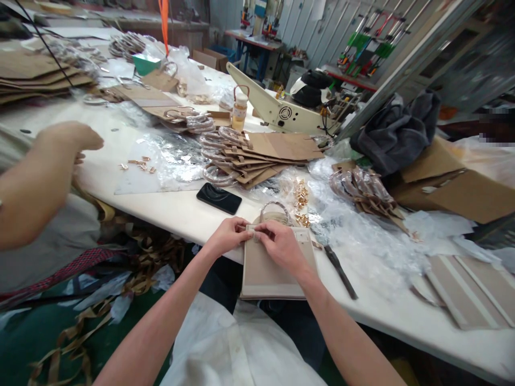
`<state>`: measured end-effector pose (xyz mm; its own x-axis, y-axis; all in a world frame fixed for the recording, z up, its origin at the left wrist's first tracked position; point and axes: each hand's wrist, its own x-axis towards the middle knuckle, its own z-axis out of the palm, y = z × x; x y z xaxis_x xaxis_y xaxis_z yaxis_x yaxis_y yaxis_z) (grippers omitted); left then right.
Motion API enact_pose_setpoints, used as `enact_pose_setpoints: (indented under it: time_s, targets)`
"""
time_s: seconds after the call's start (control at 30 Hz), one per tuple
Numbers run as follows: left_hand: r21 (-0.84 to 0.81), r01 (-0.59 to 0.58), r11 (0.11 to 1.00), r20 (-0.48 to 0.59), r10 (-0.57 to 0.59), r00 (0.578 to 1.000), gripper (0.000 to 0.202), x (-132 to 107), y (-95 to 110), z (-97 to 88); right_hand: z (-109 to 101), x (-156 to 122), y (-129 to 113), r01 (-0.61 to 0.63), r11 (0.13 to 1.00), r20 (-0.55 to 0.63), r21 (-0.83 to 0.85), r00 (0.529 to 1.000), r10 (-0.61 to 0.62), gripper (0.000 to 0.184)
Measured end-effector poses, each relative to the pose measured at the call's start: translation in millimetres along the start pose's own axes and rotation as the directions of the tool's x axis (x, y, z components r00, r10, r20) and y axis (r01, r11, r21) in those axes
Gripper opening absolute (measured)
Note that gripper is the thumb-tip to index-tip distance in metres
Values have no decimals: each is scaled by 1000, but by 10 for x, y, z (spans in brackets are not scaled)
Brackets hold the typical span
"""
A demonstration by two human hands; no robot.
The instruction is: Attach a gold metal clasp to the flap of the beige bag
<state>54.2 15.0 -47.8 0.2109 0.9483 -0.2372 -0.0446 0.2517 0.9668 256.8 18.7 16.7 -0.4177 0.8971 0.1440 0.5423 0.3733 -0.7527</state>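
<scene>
A small beige bag [267, 273] with a round wrapped handle [274, 210] lies at the near edge of the white table [120, 177], its bottom hanging over the edge. My left hand [227, 236] pinches the bag's top edge from the left. My right hand [281, 244] pinches the same top edge from the right, fingers closed just below the handle. Small gold metal fittings [301, 201] lie just beyond the bag on clear plastic.
A black phone [219, 198] lies left of the bag and a dark tool [340, 272] right of it. Stacked brown bags with ring handles [249, 155] lie behind. A white machine [277, 110] stands farther back. Another person's arm [44, 171] reaches in at the left.
</scene>
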Motion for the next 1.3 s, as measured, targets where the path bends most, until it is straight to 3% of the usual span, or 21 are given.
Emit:
enact_pose_setpoints:
  time_s: [0.63, 1.3]
  targets:
    - [15, -31, 999, 11, 30, 999, 36, -10, 12, -3, 30, -14, -25, 41, 997, 15, -70, 999, -40, 16]
    - [16, -12, 1000, -13, 13, 1000, 43, -7, 3, 3, 105, -91, -5, 53, 997, -55, -51, 997, -56, 15]
